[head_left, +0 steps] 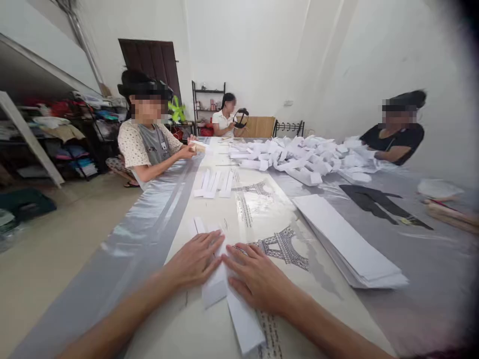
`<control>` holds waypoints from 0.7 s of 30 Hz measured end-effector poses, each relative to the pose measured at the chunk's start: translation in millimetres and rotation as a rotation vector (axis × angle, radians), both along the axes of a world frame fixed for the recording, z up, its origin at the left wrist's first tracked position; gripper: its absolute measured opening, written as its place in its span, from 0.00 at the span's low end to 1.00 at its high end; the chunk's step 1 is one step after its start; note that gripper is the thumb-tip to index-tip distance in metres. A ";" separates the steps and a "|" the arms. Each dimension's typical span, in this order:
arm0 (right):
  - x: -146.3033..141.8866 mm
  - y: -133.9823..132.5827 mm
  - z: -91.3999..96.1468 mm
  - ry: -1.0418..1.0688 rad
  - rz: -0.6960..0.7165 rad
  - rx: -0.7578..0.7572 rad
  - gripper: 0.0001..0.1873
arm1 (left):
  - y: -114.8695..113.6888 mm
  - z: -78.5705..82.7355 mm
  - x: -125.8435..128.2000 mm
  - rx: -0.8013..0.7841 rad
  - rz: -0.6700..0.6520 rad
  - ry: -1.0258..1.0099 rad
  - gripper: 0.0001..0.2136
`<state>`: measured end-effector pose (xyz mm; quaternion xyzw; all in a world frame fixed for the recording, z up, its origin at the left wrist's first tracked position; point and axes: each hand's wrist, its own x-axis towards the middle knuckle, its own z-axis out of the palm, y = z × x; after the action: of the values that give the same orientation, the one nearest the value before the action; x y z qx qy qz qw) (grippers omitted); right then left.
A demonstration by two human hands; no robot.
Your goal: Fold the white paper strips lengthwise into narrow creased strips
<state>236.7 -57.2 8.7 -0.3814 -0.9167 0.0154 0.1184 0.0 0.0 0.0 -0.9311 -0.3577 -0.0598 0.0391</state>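
Note:
My left hand [194,260] and my right hand [258,278] lie flat side by side on a strip of white paper [232,304] on the table, fingers stretched out and fingertips almost touching. The strip runs from under my palms toward me, and part of it is folded. Both hands press down on it; neither one grips it. A thin folded paper piece [198,225] lies just beyond my left hand.
A stack of long white paper sheets [348,242] lies to my right. Folded pieces [215,183] sit farther up the table, and a big heap of folded paper [303,154] lies at the far end. Three other people sit around the plastic-covered table [142,219].

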 end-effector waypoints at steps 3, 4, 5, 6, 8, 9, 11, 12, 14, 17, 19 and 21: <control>-0.8 -1.7 -3.5 0.008 -0.024 0.014 0.25 | 1.4 3.6 -0.9 -0.007 -0.010 0.004 0.26; -1.1 -2.2 -4.6 0.012 -0.031 0.020 0.25 | 2.0 4.8 -0.7 -0.009 -0.010 0.014 0.26; -1.4 -2.7 -5.4 0.017 -0.038 0.028 0.25 | 2.6 6.2 -0.1 -0.013 -0.008 0.031 0.26; -1.8 -3.0 -5.9 0.023 -0.045 0.037 0.26 | 3.1 7.7 0.9 -0.017 -0.005 0.051 0.26; -3.3 -4.1 -5.9 0.029 -0.056 0.057 0.26 | 3.5 10.5 3.8 -0.017 0.003 0.087 0.26; -4.4 -5.3 -5.4 0.027 -0.060 0.070 0.26 | 3.3 11.8 5.4 -0.011 0.012 0.094 0.26; -7.3 -10.9 -5.2 0.011 -0.071 0.112 0.26 | 2.2 13.4 8.8 0.006 0.031 0.099 0.26; -8.8 -16.0 -6.3 -0.002 -0.078 0.145 0.26 | 1.4 13.6 10.4 0.015 0.037 0.097 0.26; -10.7 -31.6 -13.1 -0.027 -0.096 0.245 0.25 | 0.0 13.2 13.5 0.041 0.042 0.084 0.25; -7.6 -65.4 -36.3 -0.007 -0.148 0.439 0.23 | -1.8 11.7 20.2 0.091 0.051 0.051 0.24; -1.2 -88.9 -54.8 0.031 -0.162 0.543 0.22 | -2.8 11.2 26.5 0.104 0.075 0.050 0.24; 6.2 -108.2 -68.5 0.022 -0.205 0.560 0.20 | -3.9 10.2 32.7 0.101 0.102 0.063 0.23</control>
<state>242.9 -165.4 -59.8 -0.4244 -0.8405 -0.2460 0.2300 32.7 -3.9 10.2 -0.9100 -0.3998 -0.0464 0.1000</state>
